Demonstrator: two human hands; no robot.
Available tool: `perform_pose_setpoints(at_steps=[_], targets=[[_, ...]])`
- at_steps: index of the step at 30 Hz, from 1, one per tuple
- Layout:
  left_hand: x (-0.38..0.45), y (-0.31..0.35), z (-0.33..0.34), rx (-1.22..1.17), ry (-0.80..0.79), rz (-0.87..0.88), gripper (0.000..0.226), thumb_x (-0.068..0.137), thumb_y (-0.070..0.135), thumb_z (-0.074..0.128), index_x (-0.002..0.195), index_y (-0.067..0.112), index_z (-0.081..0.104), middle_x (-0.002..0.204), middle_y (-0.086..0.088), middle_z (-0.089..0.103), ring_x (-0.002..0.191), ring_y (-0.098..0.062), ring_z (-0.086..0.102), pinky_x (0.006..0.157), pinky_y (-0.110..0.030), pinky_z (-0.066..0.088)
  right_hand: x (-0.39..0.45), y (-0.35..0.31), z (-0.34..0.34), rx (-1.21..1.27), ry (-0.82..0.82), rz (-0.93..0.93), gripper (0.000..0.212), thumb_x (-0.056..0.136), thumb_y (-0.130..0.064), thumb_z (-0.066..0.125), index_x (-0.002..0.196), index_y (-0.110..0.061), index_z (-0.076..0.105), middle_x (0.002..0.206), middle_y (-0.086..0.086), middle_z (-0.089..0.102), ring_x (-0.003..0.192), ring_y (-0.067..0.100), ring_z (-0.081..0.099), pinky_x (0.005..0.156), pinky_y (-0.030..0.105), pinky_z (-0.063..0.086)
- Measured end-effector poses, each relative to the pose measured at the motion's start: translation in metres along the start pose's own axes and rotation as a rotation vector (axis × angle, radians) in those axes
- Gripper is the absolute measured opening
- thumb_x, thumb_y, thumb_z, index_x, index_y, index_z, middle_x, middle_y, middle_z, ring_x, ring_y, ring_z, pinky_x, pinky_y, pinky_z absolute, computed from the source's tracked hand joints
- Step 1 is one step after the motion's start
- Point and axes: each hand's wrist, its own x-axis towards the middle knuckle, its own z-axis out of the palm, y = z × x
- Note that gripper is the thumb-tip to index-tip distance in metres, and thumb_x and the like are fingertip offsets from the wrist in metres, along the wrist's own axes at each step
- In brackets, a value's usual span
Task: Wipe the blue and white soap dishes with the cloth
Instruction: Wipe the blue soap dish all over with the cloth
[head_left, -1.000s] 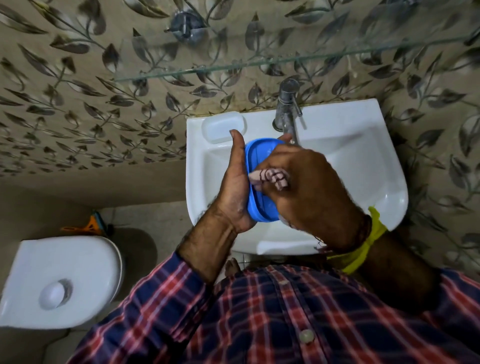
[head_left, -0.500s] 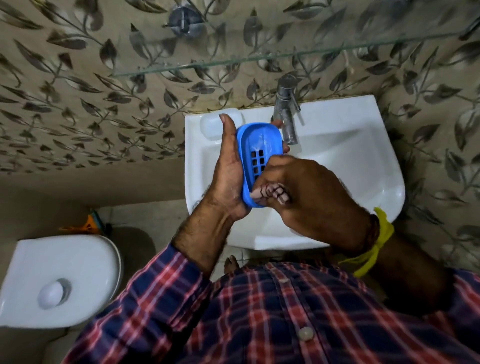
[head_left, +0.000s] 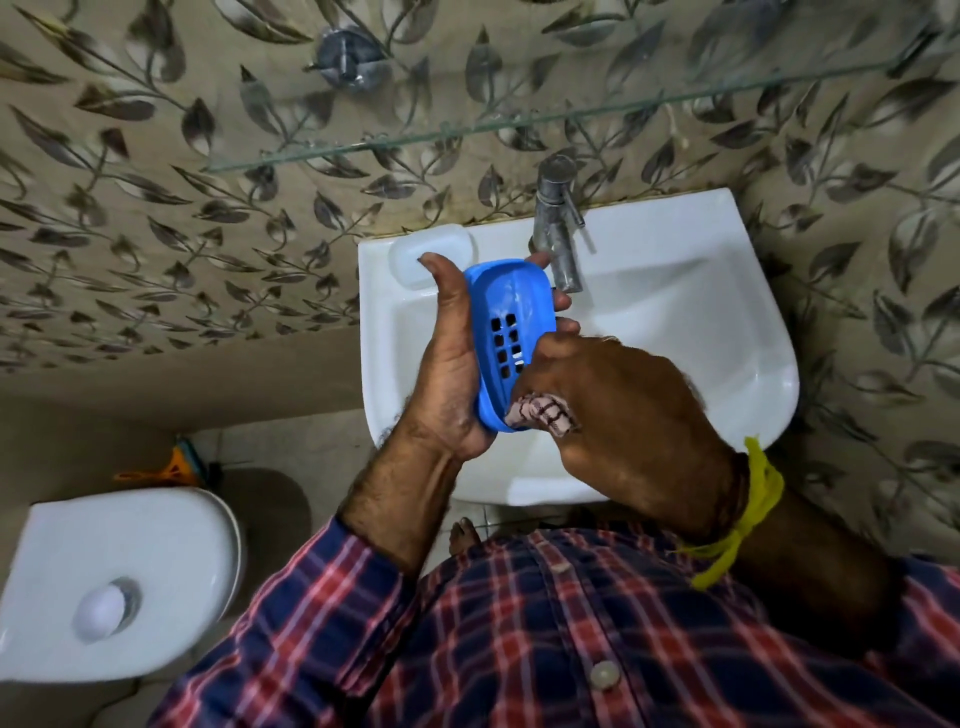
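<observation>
Head view: my left hand (head_left: 447, 374) grips the blue soap dish (head_left: 511, 332) over the sink (head_left: 727, 322), my right hand (head_left: 613, 410) pinches the cloth (head_left: 540, 413) at its bottom edge, so I should rub slowly into every hole, then do the white soap dish (head_left: 415, 257) on the sink's back corner.

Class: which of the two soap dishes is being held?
The blue soap dish, gripped in the left hand; the white soap dish sits untouched on the basin ledge.

Left hand (head_left: 447, 374) grips the blue soap dish (head_left: 511, 332) over the sink (head_left: 727, 322) — right hand (head_left: 623, 415) presses a bunched cloth (head_left: 540, 413) against its lower end.
</observation>
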Motion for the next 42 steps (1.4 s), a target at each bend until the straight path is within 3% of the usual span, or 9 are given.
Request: perform_pose_setpoints(at_steps=[3, 7, 11, 16, 20, 22, 32, 36, 42], targets=[[0.003, 0.0, 0.003, -0.004, 0.023, -0.007, 0.106, 0.077, 0.087, 0.028, 0.142, 0.009, 0.057, 0.099, -0.008, 0.073, 0.087, -0.025, 0.069, 0.089, -0.043, 0.055, 0.003, 0.002, -0.006, -0.034, 0.083, 0.078, 0.02, 0.082, -0.021, 0.068, 0.097, -0.033, 0.069, 0.1, -0.01, 0.064, 0.088, 0.015, 0.063, 0.058, 0.018, 0.028], [0.006, 0.009, 0.004, -0.055, -0.002, -0.019, 0.1, 0.078, 0.086, 0.035, 0.137, 0.01, 0.062, 0.096, -0.009, 0.072, 0.087, -0.026, 0.07, 0.089, -0.043, 0.057, 0.009, -0.001, -0.007, -0.058, 0.022, -0.009, 0.022, 0.08, -0.017, 0.068, 0.098, -0.03, 0.07, 0.101, -0.008, 0.065, 0.09, 0.017, 0.065, 0.066, 0.023, 0.036], [0.007, 0.009, 0.01, -0.041, 0.004, -0.023, 0.097, 0.079, 0.085, 0.037, 0.134, 0.011, 0.065, 0.099, -0.01, 0.072, 0.088, -0.025, 0.07, 0.088, -0.042, 0.057, 0.013, 0.002, -0.013, -0.075, 0.194, 0.081, 0.013, 0.081, -0.022, 0.07, 0.093, -0.028, 0.07, 0.099, -0.006, 0.067, 0.087, 0.019, 0.065, 0.065, 0.023, 0.034], [0.01, 0.016, 0.009, -0.071, -0.009, -0.006, 0.09, 0.082, 0.083, 0.039, 0.125, 0.011, 0.07, 0.095, -0.012, 0.072, 0.087, -0.027, 0.07, 0.088, -0.041, 0.058, 0.013, 0.0, -0.005, -0.058, 0.147, -0.008, 0.013, 0.079, -0.022, 0.07, 0.09, -0.03, 0.069, 0.095, -0.01, 0.064, 0.084, 0.015, 0.064, 0.059, 0.021, 0.035], [0.01, 0.01, 0.013, -0.082, 0.015, -0.034, 0.085, 0.084, 0.083, 0.04, 0.117, 0.014, 0.077, 0.097, -0.011, 0.076, 0.087, -0.025, 0.074, 0.084, -0.04, 0.061, 0.02, 0.001, -0.01, -0.006, 0.367, 0.103, 0.012, 0.072, -0.016, 0.072, 0.082, -0.021, 0.068, 0.088, -0.003, 0.065, 0.075, 0.024, 0.064, 0.056, 0.024, 0.039], [0.01, 0.011, 0.011, -0.11, 0.02, -0.042, 0.085, 0.083, 0.083, 0.042, 0.116, 0.013, 0.077, 0.095, -0.011, 0.077, 0.087, -0.026, 0.075, 0.084, -0.04, 0.062, 0.023, -0.003, -0.006, -0.001, 0.335, 0.05, 0.01, 0.075, -0.019, 0.074, 0.082, -0.019, 0.067, 0.087, -0.002, 0.065, 0.074, 0.023, 0.063, 0.057, 0.024, 0.037], [0.011, 0.016, 0.011, -0.085, 0.05, 0.007, 0.083, 0.086, 0.081, 0.04, 0.12, 0.011, 0.072, 0.093, -0.011, 0.074, 0.083, -0.024, 0.073, 0.087, -0.039, 0.06, 0.025, -0.004, 0.0, 0.034, 0.386, 0.028, 0.009, 0.077, -0.017, 0.073, 0.084, -0.017, 0.066, 0.09, -0.001, 0.066, 0.076, 0.024, 0.064, 0.057, 0.029, 0.048], [0.01, 0.011, 0.015, -0.051, 0.08, 0.006, 0.082, 0.089, 0.079, 0.037, 0.121, 0.013, 0.072, 0.096, -0.01, 0.075, 0.085, -0.023, 0.074, 0.083, -0.038, 0.062, 0.031, 0.001, -0.001, 0.052, 0.526, 0.118, 0.008, 0.078, -0.014, 0.068, 0.085, -0.015, 0.068, 0.09, 0.003, 0.066, 0.077, 0.028, 0.063, 0.062, 0.03, 0.047], [0.01, 0.014, 0.017, -0.02, 0.121, 0.044, 0.088, 0.087, 0.079, 0.042, 0.135, 0.009, 0.063, 0.098, -0.01, 0.071, 0.086, -0.023, 0.07, 0.087, -0.039, 0.058, 0.026, 0.0, 0.006, 0.151, 0.463, 0.068, 0.005, 0.083, -0.019, 0.067, 0.088, -0.018, 0.067, 0.091, 0.0, 0.064, 0.082, 0.024, 0.064, 0.067, 0.037, 0.053]])
